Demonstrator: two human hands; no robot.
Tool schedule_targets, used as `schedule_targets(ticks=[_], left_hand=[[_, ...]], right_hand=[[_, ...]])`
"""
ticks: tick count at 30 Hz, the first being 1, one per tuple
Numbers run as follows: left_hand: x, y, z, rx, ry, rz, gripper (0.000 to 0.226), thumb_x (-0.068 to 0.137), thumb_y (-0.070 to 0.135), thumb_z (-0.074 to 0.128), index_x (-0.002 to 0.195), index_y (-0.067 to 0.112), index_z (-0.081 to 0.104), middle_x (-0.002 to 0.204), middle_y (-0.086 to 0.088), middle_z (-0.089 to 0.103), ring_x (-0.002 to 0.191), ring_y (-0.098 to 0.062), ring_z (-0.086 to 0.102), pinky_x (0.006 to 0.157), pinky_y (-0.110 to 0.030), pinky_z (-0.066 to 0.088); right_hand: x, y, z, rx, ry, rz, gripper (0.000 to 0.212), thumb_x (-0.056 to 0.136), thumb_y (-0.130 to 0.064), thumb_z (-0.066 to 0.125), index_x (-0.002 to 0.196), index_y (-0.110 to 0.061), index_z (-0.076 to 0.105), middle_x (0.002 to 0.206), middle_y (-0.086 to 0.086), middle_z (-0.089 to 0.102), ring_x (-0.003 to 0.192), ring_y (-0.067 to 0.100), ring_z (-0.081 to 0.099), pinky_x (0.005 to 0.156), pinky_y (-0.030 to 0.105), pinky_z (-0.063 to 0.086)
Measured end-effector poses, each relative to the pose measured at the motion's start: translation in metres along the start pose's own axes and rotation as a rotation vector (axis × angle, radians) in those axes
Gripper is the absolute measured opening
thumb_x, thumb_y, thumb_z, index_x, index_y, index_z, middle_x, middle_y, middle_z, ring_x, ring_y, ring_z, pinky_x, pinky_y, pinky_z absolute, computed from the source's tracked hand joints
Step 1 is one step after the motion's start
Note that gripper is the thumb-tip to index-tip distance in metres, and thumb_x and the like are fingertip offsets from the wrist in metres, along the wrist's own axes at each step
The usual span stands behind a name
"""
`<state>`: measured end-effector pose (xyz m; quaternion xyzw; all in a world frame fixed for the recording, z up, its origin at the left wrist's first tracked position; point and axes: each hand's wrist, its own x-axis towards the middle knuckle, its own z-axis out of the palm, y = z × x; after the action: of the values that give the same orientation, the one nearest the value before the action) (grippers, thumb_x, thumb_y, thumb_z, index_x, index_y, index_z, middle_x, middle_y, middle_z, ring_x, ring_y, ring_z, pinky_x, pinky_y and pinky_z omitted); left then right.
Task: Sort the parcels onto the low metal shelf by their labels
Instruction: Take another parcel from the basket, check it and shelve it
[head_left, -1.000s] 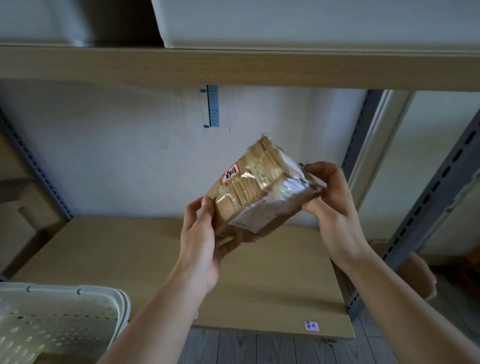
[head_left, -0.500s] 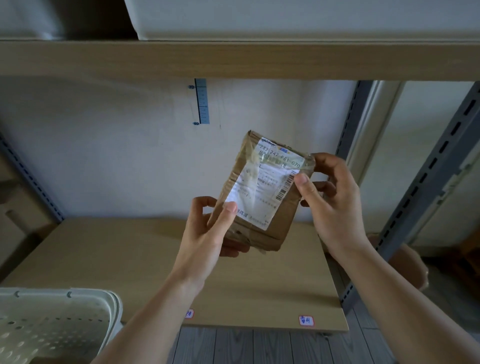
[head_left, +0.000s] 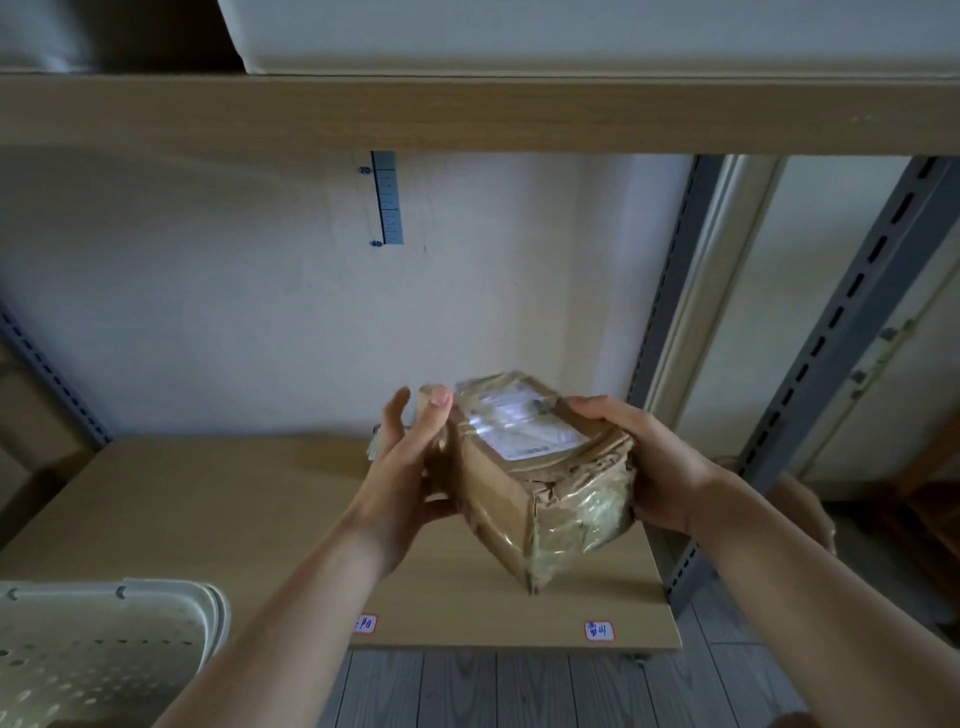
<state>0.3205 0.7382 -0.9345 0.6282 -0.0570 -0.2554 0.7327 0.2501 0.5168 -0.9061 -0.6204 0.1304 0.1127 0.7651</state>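
Note:
A brown cardboard parcel, wrapped in clear tape with a white shipping label on its top face, hangs above the right half of the low wooden shelf board. My left hand holds its left side, thumb and fingers curled round it. My right hand grips its right side. Two small red-edged label stickers sit on the shelf's front edge: one partly behind my left forearm, one below the parcel.
A white perforated plastic basket stands at the lower left. Grey slotted metal uprights frame the shelf on the right. An upper shelf board carries a white box. Cardboard boxes sit at the far left.
The parcel has been turned from upright, label facing me, to lying flat with the label upward, and it has come down closer to the shelf board. Both hands still hold it.

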Motion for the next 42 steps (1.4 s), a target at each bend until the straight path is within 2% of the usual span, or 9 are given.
schedule_targets(ticks=[4,6,10,15,21,26,32,37,42], left_hand=[[0.009,0.001,0.009,-0.178,0.163,-0.039,0.055,0.082,0.058,0.072,0.128,0.03,0.067,0.123,-0.005,0.077,0.112,-0.031,0.073,0.084,-0.047,0.063],[0.011,0.0,0.013,-0.295,0.31,-0.059,0.049,0.084,0.058,0.073,0.12,0.025,0.073,0.112,-0.005,0.08,0.101,-0.028,0.076,0.078,-0.046,0.064],[0.011,-0.006,0.021,-0.125,0.3,0.007,0.045,0.09,0.059,0.066,0.114,0.022,0.072,0.11,0.0,0.079,0.097,-0.024,0.075,0.075,-0.038,0.061],[0.008,-0.008,0.018,0.377,0.276,0.259,0.03,0.095,0.046,0.066,0.093,0.018,0.079,0.089,0.009,0.082,0.09,-0.011,0.077,0.091,-0.041,0.061],[0.019,-0.01,0.005,0.498,0.329,0.392,0.027,0.093,0.041,0.072,0.084,0.016,0.078,0.081,0.004,0.081,0.084,-0.021,0.077,0.081,-0.044,0.061],[0.032,-0.017,-0.047,0.537,0.219,0.254,0.01,0.088,0.022,0.08,0.095,0.015,0.082,0.096,-0.005,0.083,0.093,-0.032,0.079,0.085,-0.049,0.064],[0.034,-0.052,-0.091,0.517,0.365,0.032,0.021,0.089,-0.003,0.074,0.086,0.018,0.076,0.081,0.005,0.079,0.084,-0.024,0.074,0.087,-0.047,0.061],[0.041,-0.075,-0.108,0.525,0.508,-0.187,0.005,0.087,0.016,0.069,0.086,0.012,0.069,0.08,-0.008,0.07,0.072,-0.024,0.061,0.061,-0.031,0.046],[0.061,-0.096,-0.135,0.521,0.677,-0.248,0.008,0.093,0.023,0.066,0.095,0.015,0.068,0.09,-0.009,0.069,0.084,-0.031,0.066,0.071,-0.035,0.053]], right_hand=[[0.007,0.005,-0.012,0.233,0.021,-0.052,0.089,0.082,-0.071,0.064,0.15,-0.016,0.051,0.142,0.017,0.061,0.125,0.037,0.064,0.097,0.049,0.055],[0.008,0.006,-0.017,0.3,0.089,-0.178,0.089,0.074,-0.061,0.075,0.151,-0.025,0.047,0.146,0.014,0.056,0.129,0.04,0.061,0.091,0.047,0.058],[0.002,0.016,-0.005,-0.241,0.126,-0.409,0.076,0.074,-0.026,0.086,0.141,-0.027,0.05,0.13,0.005,0.066,0.116,0.015,0.07,0.092,0.032,0.061],[-0.01,0.009,-0.017,-0.27,0.132,-0.523,0.046,0.09,-0.006,0.071,0.131,-0.024,0.059,0.118,0.011,0.073,0.109,0.014,0.073,0.09,0.028,0.06],[-0.007,0.011,-0.021,-0.721,0.364,-0.472,0.071,0.086,-0.047,0.075,0.149,-0.028,0.05,0.132,-0.015,0.069,0.122,0.003,0.065,0.105,0.035,0.056],[0.015,0.027,0.006,-0.995,0.373,-0.29,0.074,0.076,-0.059,0.077,0.142,-0.035,0.054,0.132,-0.01,0.07,0.125,0.016,0.065,0.104,0.037,0.054],[0.071,0.077,0.048,-1.104,0.299,-0.051,0.063,0.081,-0.035,0.082,0.133,-0.023,0.049,0.122,0.011,0.069,0.111,0.033,0.067,0.088,0.036,0.053],[0.102,0.107,0.078,-1.144,0.241,0.004,0.054,0.081,-0.021,0.08,0.126,-0.022,0.05,0.117,0.011,0.069,0.106,0.032,0.068,0.073,0.033,0.047],[0.129,0.122,0.09,-1.092,0.207,0.022,0.031,0.088,-0.018,0.066,0.116,-0.028,0.057,0.104,0.004,0.063,0.086,0.023,0.059,0.067,0.03,0.043]])
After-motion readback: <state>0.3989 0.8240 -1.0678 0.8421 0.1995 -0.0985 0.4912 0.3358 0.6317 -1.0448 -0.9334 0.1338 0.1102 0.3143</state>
